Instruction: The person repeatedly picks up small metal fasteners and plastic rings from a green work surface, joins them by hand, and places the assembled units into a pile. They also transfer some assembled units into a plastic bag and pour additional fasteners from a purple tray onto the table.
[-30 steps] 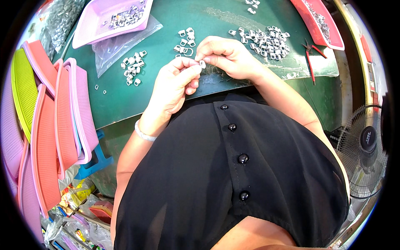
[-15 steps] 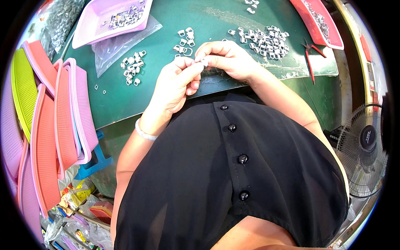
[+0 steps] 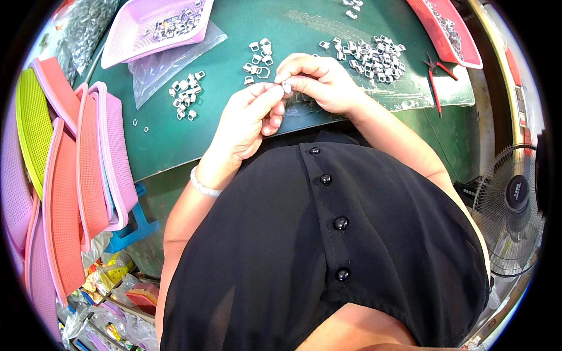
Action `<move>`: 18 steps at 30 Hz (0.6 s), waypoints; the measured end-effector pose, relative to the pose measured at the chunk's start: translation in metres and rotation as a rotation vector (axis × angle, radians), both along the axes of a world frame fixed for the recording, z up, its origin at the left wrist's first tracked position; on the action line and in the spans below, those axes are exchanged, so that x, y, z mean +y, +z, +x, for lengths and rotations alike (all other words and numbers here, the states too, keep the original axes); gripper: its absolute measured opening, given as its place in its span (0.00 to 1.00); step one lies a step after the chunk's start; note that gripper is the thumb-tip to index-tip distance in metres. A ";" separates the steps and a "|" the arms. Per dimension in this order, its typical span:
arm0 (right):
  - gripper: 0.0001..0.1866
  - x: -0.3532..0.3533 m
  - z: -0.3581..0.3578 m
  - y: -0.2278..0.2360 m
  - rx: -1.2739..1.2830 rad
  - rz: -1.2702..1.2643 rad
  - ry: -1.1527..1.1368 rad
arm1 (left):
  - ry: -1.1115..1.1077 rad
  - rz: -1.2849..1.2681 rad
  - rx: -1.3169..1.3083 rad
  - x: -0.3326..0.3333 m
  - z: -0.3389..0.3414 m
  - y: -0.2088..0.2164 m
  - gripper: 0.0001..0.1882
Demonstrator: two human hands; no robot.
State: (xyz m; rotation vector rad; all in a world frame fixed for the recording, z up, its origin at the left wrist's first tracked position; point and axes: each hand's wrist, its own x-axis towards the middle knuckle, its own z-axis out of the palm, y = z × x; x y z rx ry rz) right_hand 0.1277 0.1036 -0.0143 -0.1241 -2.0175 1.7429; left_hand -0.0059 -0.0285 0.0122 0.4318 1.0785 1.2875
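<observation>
Near the front edge of the green table, my left hand (image 3: pixel 249 117) pinches a small silvery metal piece (image 3: pixel 286 87) between thumb and forefinger. The fingertips of my right hand (image 3: pixel 325 85) close on the same piece from the other side; its exact shape is mostly covered. Just beyond my hands lies a small group of metal buckle-like loops (image 3: pixel 256 59), with a larger ring (image 3: pixel 264 73) beside them. A second cluster of loops (image 3: pixel 186 93) is to the left, and a bigger heap (image 3: pixel 380 61) spreads to the right of my right hand.
A pink basket (image 3: pixel 123 47) with metal parts rests on a plastic bag (image 3: pixel 158 79) at back left. Red-handled pliers (image 3: pixel 434 88) lie by a red basket (image 3: pixel 465 55) on the right. Stacked baskets (image 3: pixel 64 234) stand left; a fan (image 3: pixel 515 205) stands right.
My hands stay together in nearly the same place. The metal piece has turned slightly between my fingertips, and my right fingers have shifted a little.
</observation>
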 end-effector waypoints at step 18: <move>0.14 -0.006 0.005 0.011 -0.034 0.256 -0.005 | 0.002 0.037 -0.227 0.001 -0.002 -0.019 0.05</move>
